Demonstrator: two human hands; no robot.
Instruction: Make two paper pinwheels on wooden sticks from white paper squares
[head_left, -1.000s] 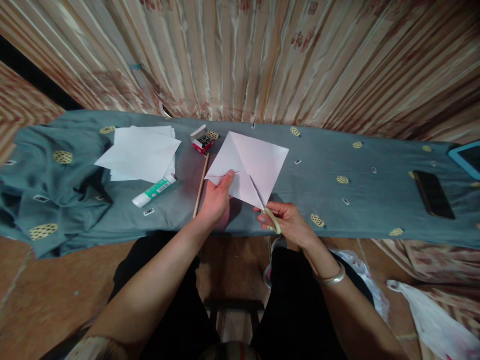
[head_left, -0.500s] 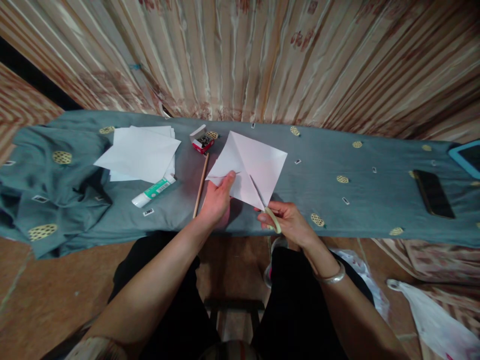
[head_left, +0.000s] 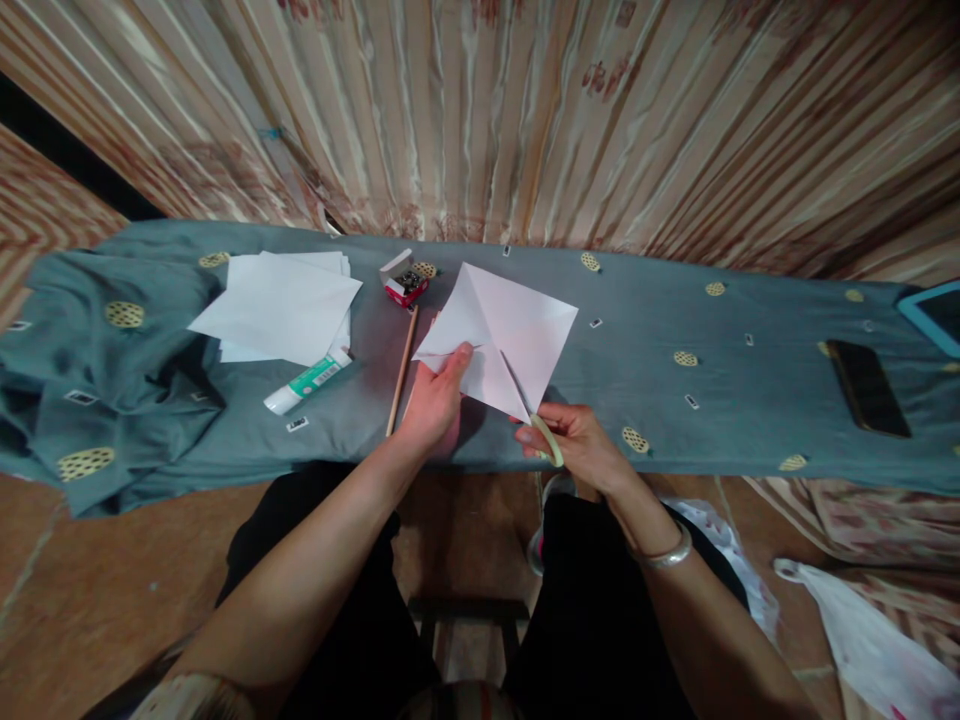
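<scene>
A creased white square of paper (head_left: 517, 325) is held just above the grey-green cloth (head_left: 645, 390) that covers the table. My left hand (head_left: 435, 400) pinches its left corner, thumb on top. My right hand (head_left: 574, 445) grips scissors (head_left: 536, 425) with pale yellow handles at the paper's near corner. The blades lie along a crease that runs into the sheet. A thin wooden stick (head_left: 401, 370) lies on the cloth just left of my left hand.
A stack of white sheets (head_left: 277, 305) and a green-and-white glue tube (head_left: 307, 382) lie to the left. A small open red box (head_left: 405, 282) sits behind the stick. A dark phone (head_left: 866, 388) and a blue-edged tablet (head_left: 934, 315) are far right. A curtain hangs behind.
The paper's far edge has lifted and shifted slightly, and the scissor blades sit a little deeper along the crease. Both hands stay almost in place.
</scene>
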